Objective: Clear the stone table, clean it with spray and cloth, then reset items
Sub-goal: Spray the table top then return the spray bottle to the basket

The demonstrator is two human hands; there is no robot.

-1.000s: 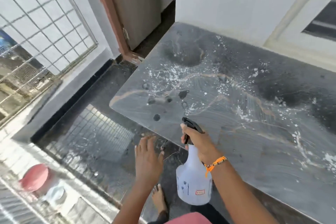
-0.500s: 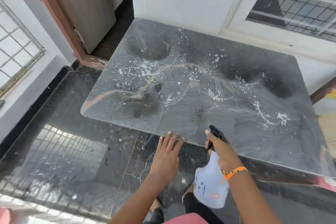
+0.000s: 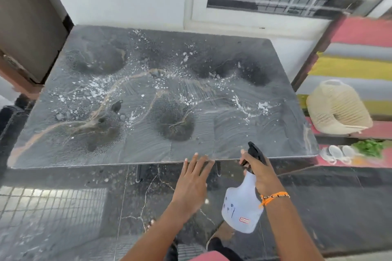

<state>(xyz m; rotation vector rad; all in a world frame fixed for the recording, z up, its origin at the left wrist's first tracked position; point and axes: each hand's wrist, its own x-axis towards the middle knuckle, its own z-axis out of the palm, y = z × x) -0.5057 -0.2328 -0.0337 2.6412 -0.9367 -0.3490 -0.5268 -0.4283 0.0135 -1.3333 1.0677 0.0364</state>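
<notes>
Compared with half a second earlier, the view had swung rightward: the stone desk now showed its whole right edge, and a basket and a striped mat had come into sight beyond it, while the mesh window at the far left was gone. The desk was a dark grey slab with rounded corners, veined in pale tan, wet in round dark patches and flecked with white foam. A fresh dark patch lay near the desk's middle that the earlier frame did not show. Left of the desk stood a brown door; below the desk ran a glossy black marble floor with white cracks. The left hand hovered flat, fingers spread apart, its fingertips at the desk's near edge and holding nothing. Just right of it, the right hand was clamped around the neck of a translucent white plastic spray bottle, black trigger head aimed over the desk's near edge; an orange thread bracelet circled the wrist. The bottle's small red-bordered label was too blurred to read. Right of the desk sat a cream woven basket, tipped, against a pink, yellow and grey striped mat.
</notes>
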